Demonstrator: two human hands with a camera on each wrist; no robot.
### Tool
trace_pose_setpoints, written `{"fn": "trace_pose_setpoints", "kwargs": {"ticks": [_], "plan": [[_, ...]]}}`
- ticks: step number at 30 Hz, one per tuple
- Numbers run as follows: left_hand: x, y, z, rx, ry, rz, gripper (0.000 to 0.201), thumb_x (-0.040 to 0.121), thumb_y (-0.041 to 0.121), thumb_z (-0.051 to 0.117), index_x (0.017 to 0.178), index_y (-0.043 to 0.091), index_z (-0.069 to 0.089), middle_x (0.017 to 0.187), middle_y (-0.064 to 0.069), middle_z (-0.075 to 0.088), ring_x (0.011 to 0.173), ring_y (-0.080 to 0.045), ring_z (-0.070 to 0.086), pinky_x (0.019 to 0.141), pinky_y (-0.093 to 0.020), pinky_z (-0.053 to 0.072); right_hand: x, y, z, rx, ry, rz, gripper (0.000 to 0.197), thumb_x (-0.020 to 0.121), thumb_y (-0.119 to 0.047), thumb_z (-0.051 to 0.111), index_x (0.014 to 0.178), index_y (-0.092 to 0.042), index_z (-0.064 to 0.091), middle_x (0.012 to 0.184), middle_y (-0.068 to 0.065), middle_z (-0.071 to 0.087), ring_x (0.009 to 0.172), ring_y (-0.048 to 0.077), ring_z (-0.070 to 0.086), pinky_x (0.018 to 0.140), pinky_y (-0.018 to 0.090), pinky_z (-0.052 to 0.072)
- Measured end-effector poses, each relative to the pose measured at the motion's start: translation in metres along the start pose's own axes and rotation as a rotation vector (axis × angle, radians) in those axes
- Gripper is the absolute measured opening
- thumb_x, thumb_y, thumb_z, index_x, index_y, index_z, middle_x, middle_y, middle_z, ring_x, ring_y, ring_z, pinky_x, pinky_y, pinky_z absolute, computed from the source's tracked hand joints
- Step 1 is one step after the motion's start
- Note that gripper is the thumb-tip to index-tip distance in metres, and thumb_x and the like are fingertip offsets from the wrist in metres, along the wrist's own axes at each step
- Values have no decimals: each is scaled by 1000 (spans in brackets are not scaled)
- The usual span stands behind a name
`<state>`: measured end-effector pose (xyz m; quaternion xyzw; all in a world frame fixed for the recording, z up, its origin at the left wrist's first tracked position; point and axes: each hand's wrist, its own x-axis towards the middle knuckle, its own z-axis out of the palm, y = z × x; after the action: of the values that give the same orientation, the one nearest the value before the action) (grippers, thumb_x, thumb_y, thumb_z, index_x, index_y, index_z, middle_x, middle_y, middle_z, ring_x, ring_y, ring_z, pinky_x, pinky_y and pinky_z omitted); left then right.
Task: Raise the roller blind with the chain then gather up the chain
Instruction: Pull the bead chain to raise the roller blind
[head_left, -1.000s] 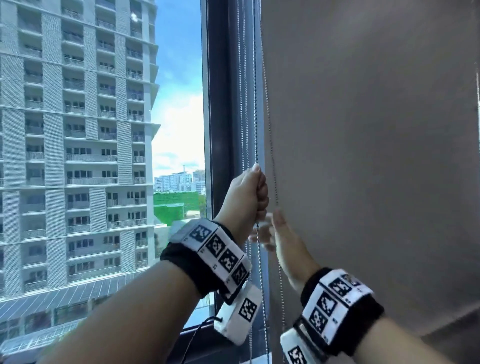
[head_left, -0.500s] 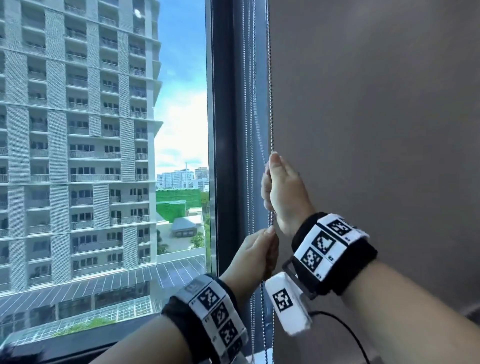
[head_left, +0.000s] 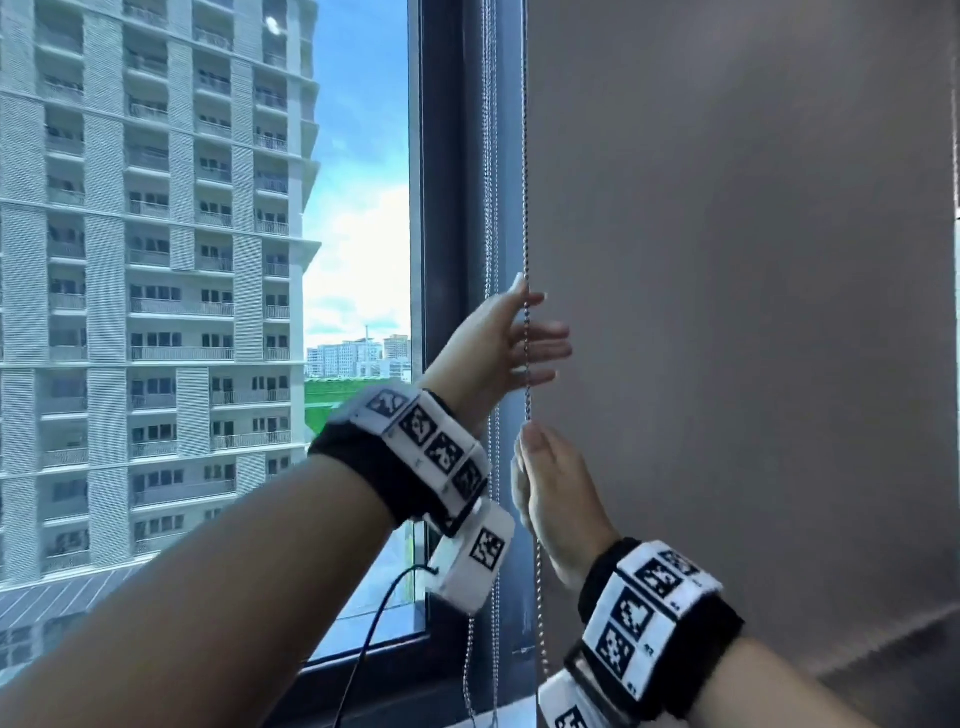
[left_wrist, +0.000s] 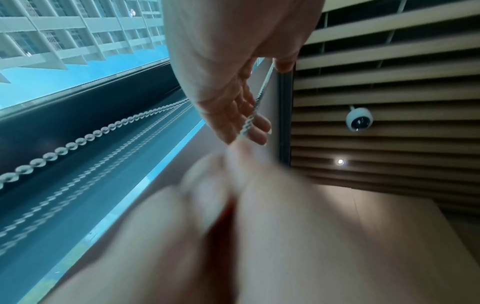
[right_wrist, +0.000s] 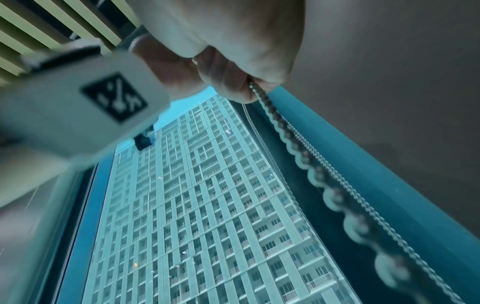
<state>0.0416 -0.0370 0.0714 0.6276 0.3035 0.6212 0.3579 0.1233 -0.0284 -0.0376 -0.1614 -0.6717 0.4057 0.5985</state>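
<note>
Hand-over-hand hauling of the bead chain (head_left: 526, 208) is shown. Nearest the viewer, the right hand (head_left: 556, 493) is seen low on the taut front run, curled round the chain, which is pinched just under the thumb tip; in the right wrist view the beads are seen emerging from the closed fingers (right_wrist: 228, 82). Just above it, the left hand (head_left: 498, 348) is held spread, fingers straight and parted, with the chain passing across them and nothing gripped. Half a second earlier the arrangement was reversed: the right hand was uppermost and the left was closed low on the chain. A downward stroke by the right hand has therefore been completed, and the left has been released and carried up for a fresh hold. Behind the hands, the slack runs of the loop (head_left: 488, 156) hang against the dark window frame (head_left: 441, 208). Farther back, the grey roller blind (head_left: 727, 260) is still lowered over the right pane; its bottom edge is visible near the lower right of the head view. By this reading, raising is under way but far from finished, and gathering of the chain has not begun. Beyond the glass, an apartment tower (head_left: 156, 260) is visible.
</note>
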Motion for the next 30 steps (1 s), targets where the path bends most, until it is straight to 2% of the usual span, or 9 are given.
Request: {"fn": "trace_pose_setpoints", "kwargs": {"ticks": [5,10,14,18,21,23,25,27,30], "plan": [[15,33,15,-113,63,36,27,97,42,42,105,18,52,74,-1,57,60,-14,59,60,-29,50,-19,22,-7,-81,-65,72,37,103,-18,30,98,16,44,64,11,34,45,6,27,40,15,26],[17,27,20,-76,164,51,40,99,44,35,64,23,37,45,10,27,36,-7,17,34,-16,15,-31,36,-12,-98,-114,131,31,101,-14,29,96,12,46,60,5,35,46,6,29,43,16,27],[12,25,25,-49,88,75,42,100,37,32,61,23,29,43,11,25,37,-7,14,34,-14,14,-24,26,-17,-96,-129,157,44,99,-34,28,90,0,55,72,19,56,63,18,53,54,17,43],[3,14,26,-46,41,70,43,100,38,31,60,24,28,43,11,23,36,-7,14,35,-12,14,1,-1,-23,-86,-71,114,51,98,-47,21,111,-17,60,98,-6,68,91,-1,64,84,17,48],[-11,-5,24,-53,38,39,44,100,38,32,59,23,28,42,11,24,34,-6,16,34,-14,15,24,-27,-24,-20,-22,27,46,100,-45,24,86,-22,61,70,-15,64,66,1,58,64,15,45],[-22,-19,24,-38,39,19,43,100,38,33,60,23,29,43,10,26,34,-6,19,35,-15,17,37,-44,-23,15,17,-4,49,101,-41,27,90,-12,66,69,-10,65,61,1,59,58,15,46],[-32,-31,24,-11,44,-8,43,100,38,35,59,23,32,43,10,29,35,-6,21,35,-16,18,47,-54,-21,14,42,-15,49,102,-37,30,101,-1,63,85,2,70,72,7,66,65,19,52],[-41,-41,23,-3,42,-38,43,99,37,37,59,24,35,44,9,32,36,-6,24,36,-17,19,54,-58,-17,-23,43,-27,43,102,-36,30,100,-8,63,94,10,73,89,19,69,80,31,53],[-50,-56,19,26,4,-82,41,98,36,40,60,23,37,48,7,34,37,-7,25,36,-17,21,58,-68,-12,-53,20,-37,39,102,-37,29,100,-14,61,86,5,75,85,20,71,80,34,53]]}}
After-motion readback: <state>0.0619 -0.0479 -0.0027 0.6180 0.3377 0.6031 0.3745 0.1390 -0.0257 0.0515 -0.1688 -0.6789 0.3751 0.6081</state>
